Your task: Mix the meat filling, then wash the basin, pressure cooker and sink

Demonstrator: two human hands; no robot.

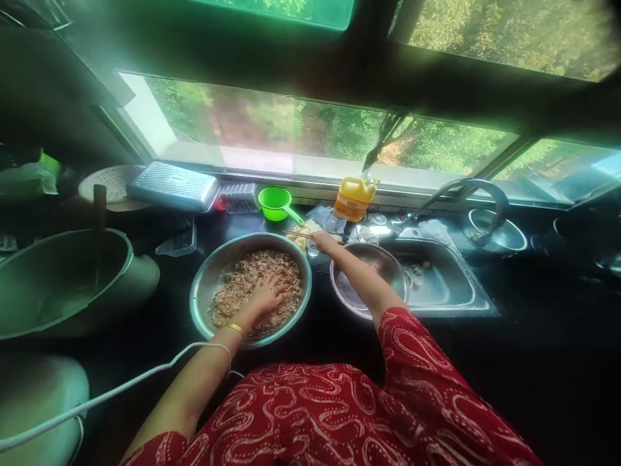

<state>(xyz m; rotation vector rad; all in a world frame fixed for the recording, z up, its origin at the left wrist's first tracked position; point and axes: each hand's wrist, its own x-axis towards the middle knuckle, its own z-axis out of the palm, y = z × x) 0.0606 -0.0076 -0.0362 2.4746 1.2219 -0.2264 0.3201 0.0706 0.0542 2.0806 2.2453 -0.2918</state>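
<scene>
The left hand (266,296) lies flat, fingers spread, pressed into the brown minced mixture (257,291) that fills the wide round steel basin (204,285) near the front edge of the dark counter (320,323). The right hand (324,241) reaches past the basin's far rim, closed on a thin pair of wooden chopsticks (295,233). To work the mix well, I judge the palm should stay low and central, away from the rim. A smaller steel bowl (349,294) sits just right of the basin, beside the steel sink (451,285); a green plastic ladle (276,204) and yellow oil jug (354,197) crowd the back edge.
</scene>
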